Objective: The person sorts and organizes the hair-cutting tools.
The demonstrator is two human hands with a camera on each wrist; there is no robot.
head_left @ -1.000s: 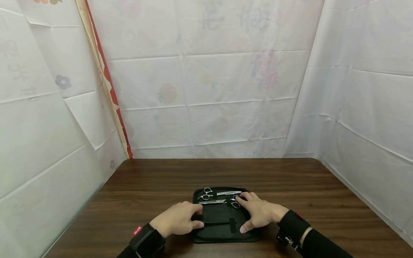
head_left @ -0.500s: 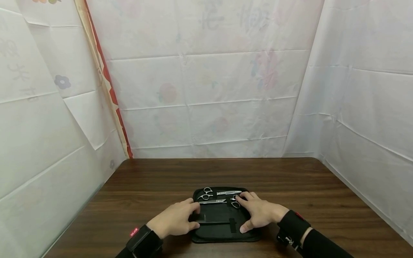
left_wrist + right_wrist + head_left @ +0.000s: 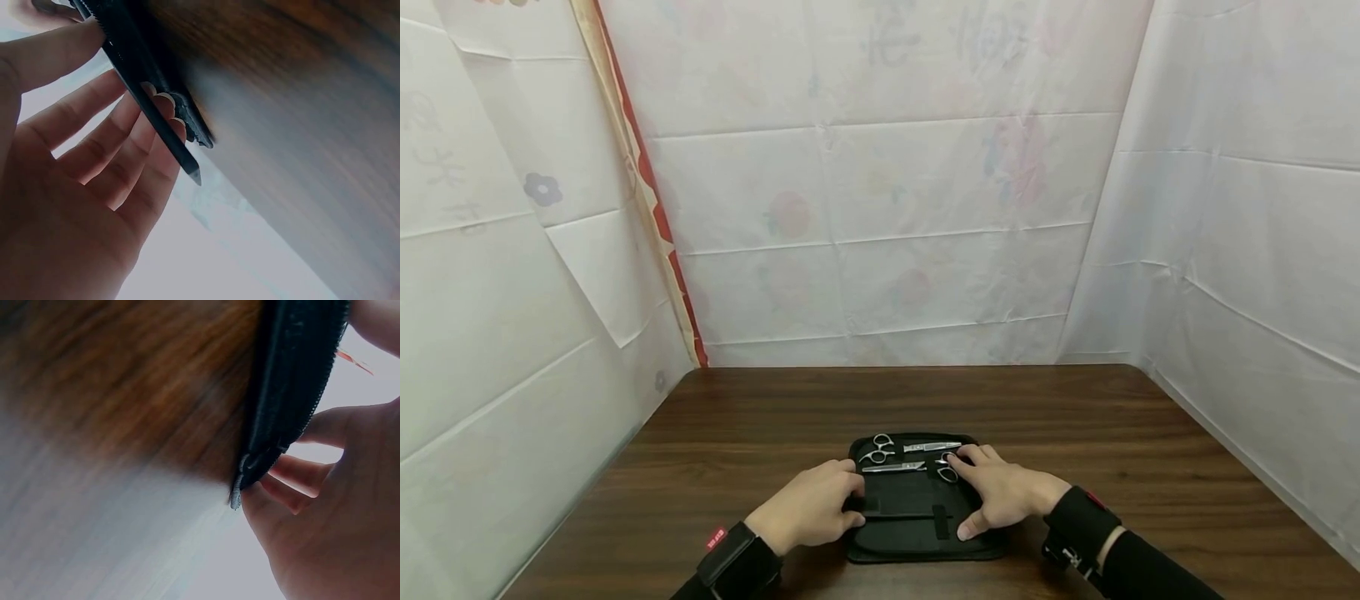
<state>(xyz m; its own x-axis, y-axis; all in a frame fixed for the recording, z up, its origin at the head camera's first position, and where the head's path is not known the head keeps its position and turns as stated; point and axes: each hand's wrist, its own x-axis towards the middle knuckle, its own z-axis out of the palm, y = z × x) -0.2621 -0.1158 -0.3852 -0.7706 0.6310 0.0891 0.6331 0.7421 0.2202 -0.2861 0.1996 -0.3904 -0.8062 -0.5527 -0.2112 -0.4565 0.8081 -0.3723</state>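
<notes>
A black zip case point(image 3: 910, 546) lies unfolded on the table. Two pairs of silver scissors, an upper pair point(image 3: 880, 450) and a lower pair point(image 3: 891, 468), are tucked in its far half. My left hand point(image 3: 820, 508) pinches a slim black comb point(image 3: 159, 125) between thumb and fingers at the case's left side. The comb's end juts out past the fingers in the left wrist view; much of it is hidden. My right hand point(image 3: 1003, 492) rests spread on the case's right side, fingertips by the lower scissors' finger rings and thumb on the near half.
The brown wooden table point(image 3: 760, 400) stretches around the case. White printed sheets point(image 3: 880, 300) hang behind it and on both sides. A dark elastic strap point(image 3: 941, 523) sits on the case's near half.
My left hand has shifted slightly left with the comb, then stayed close to the case's left edge. The right hand and the scissors have kept their places.
</notes>
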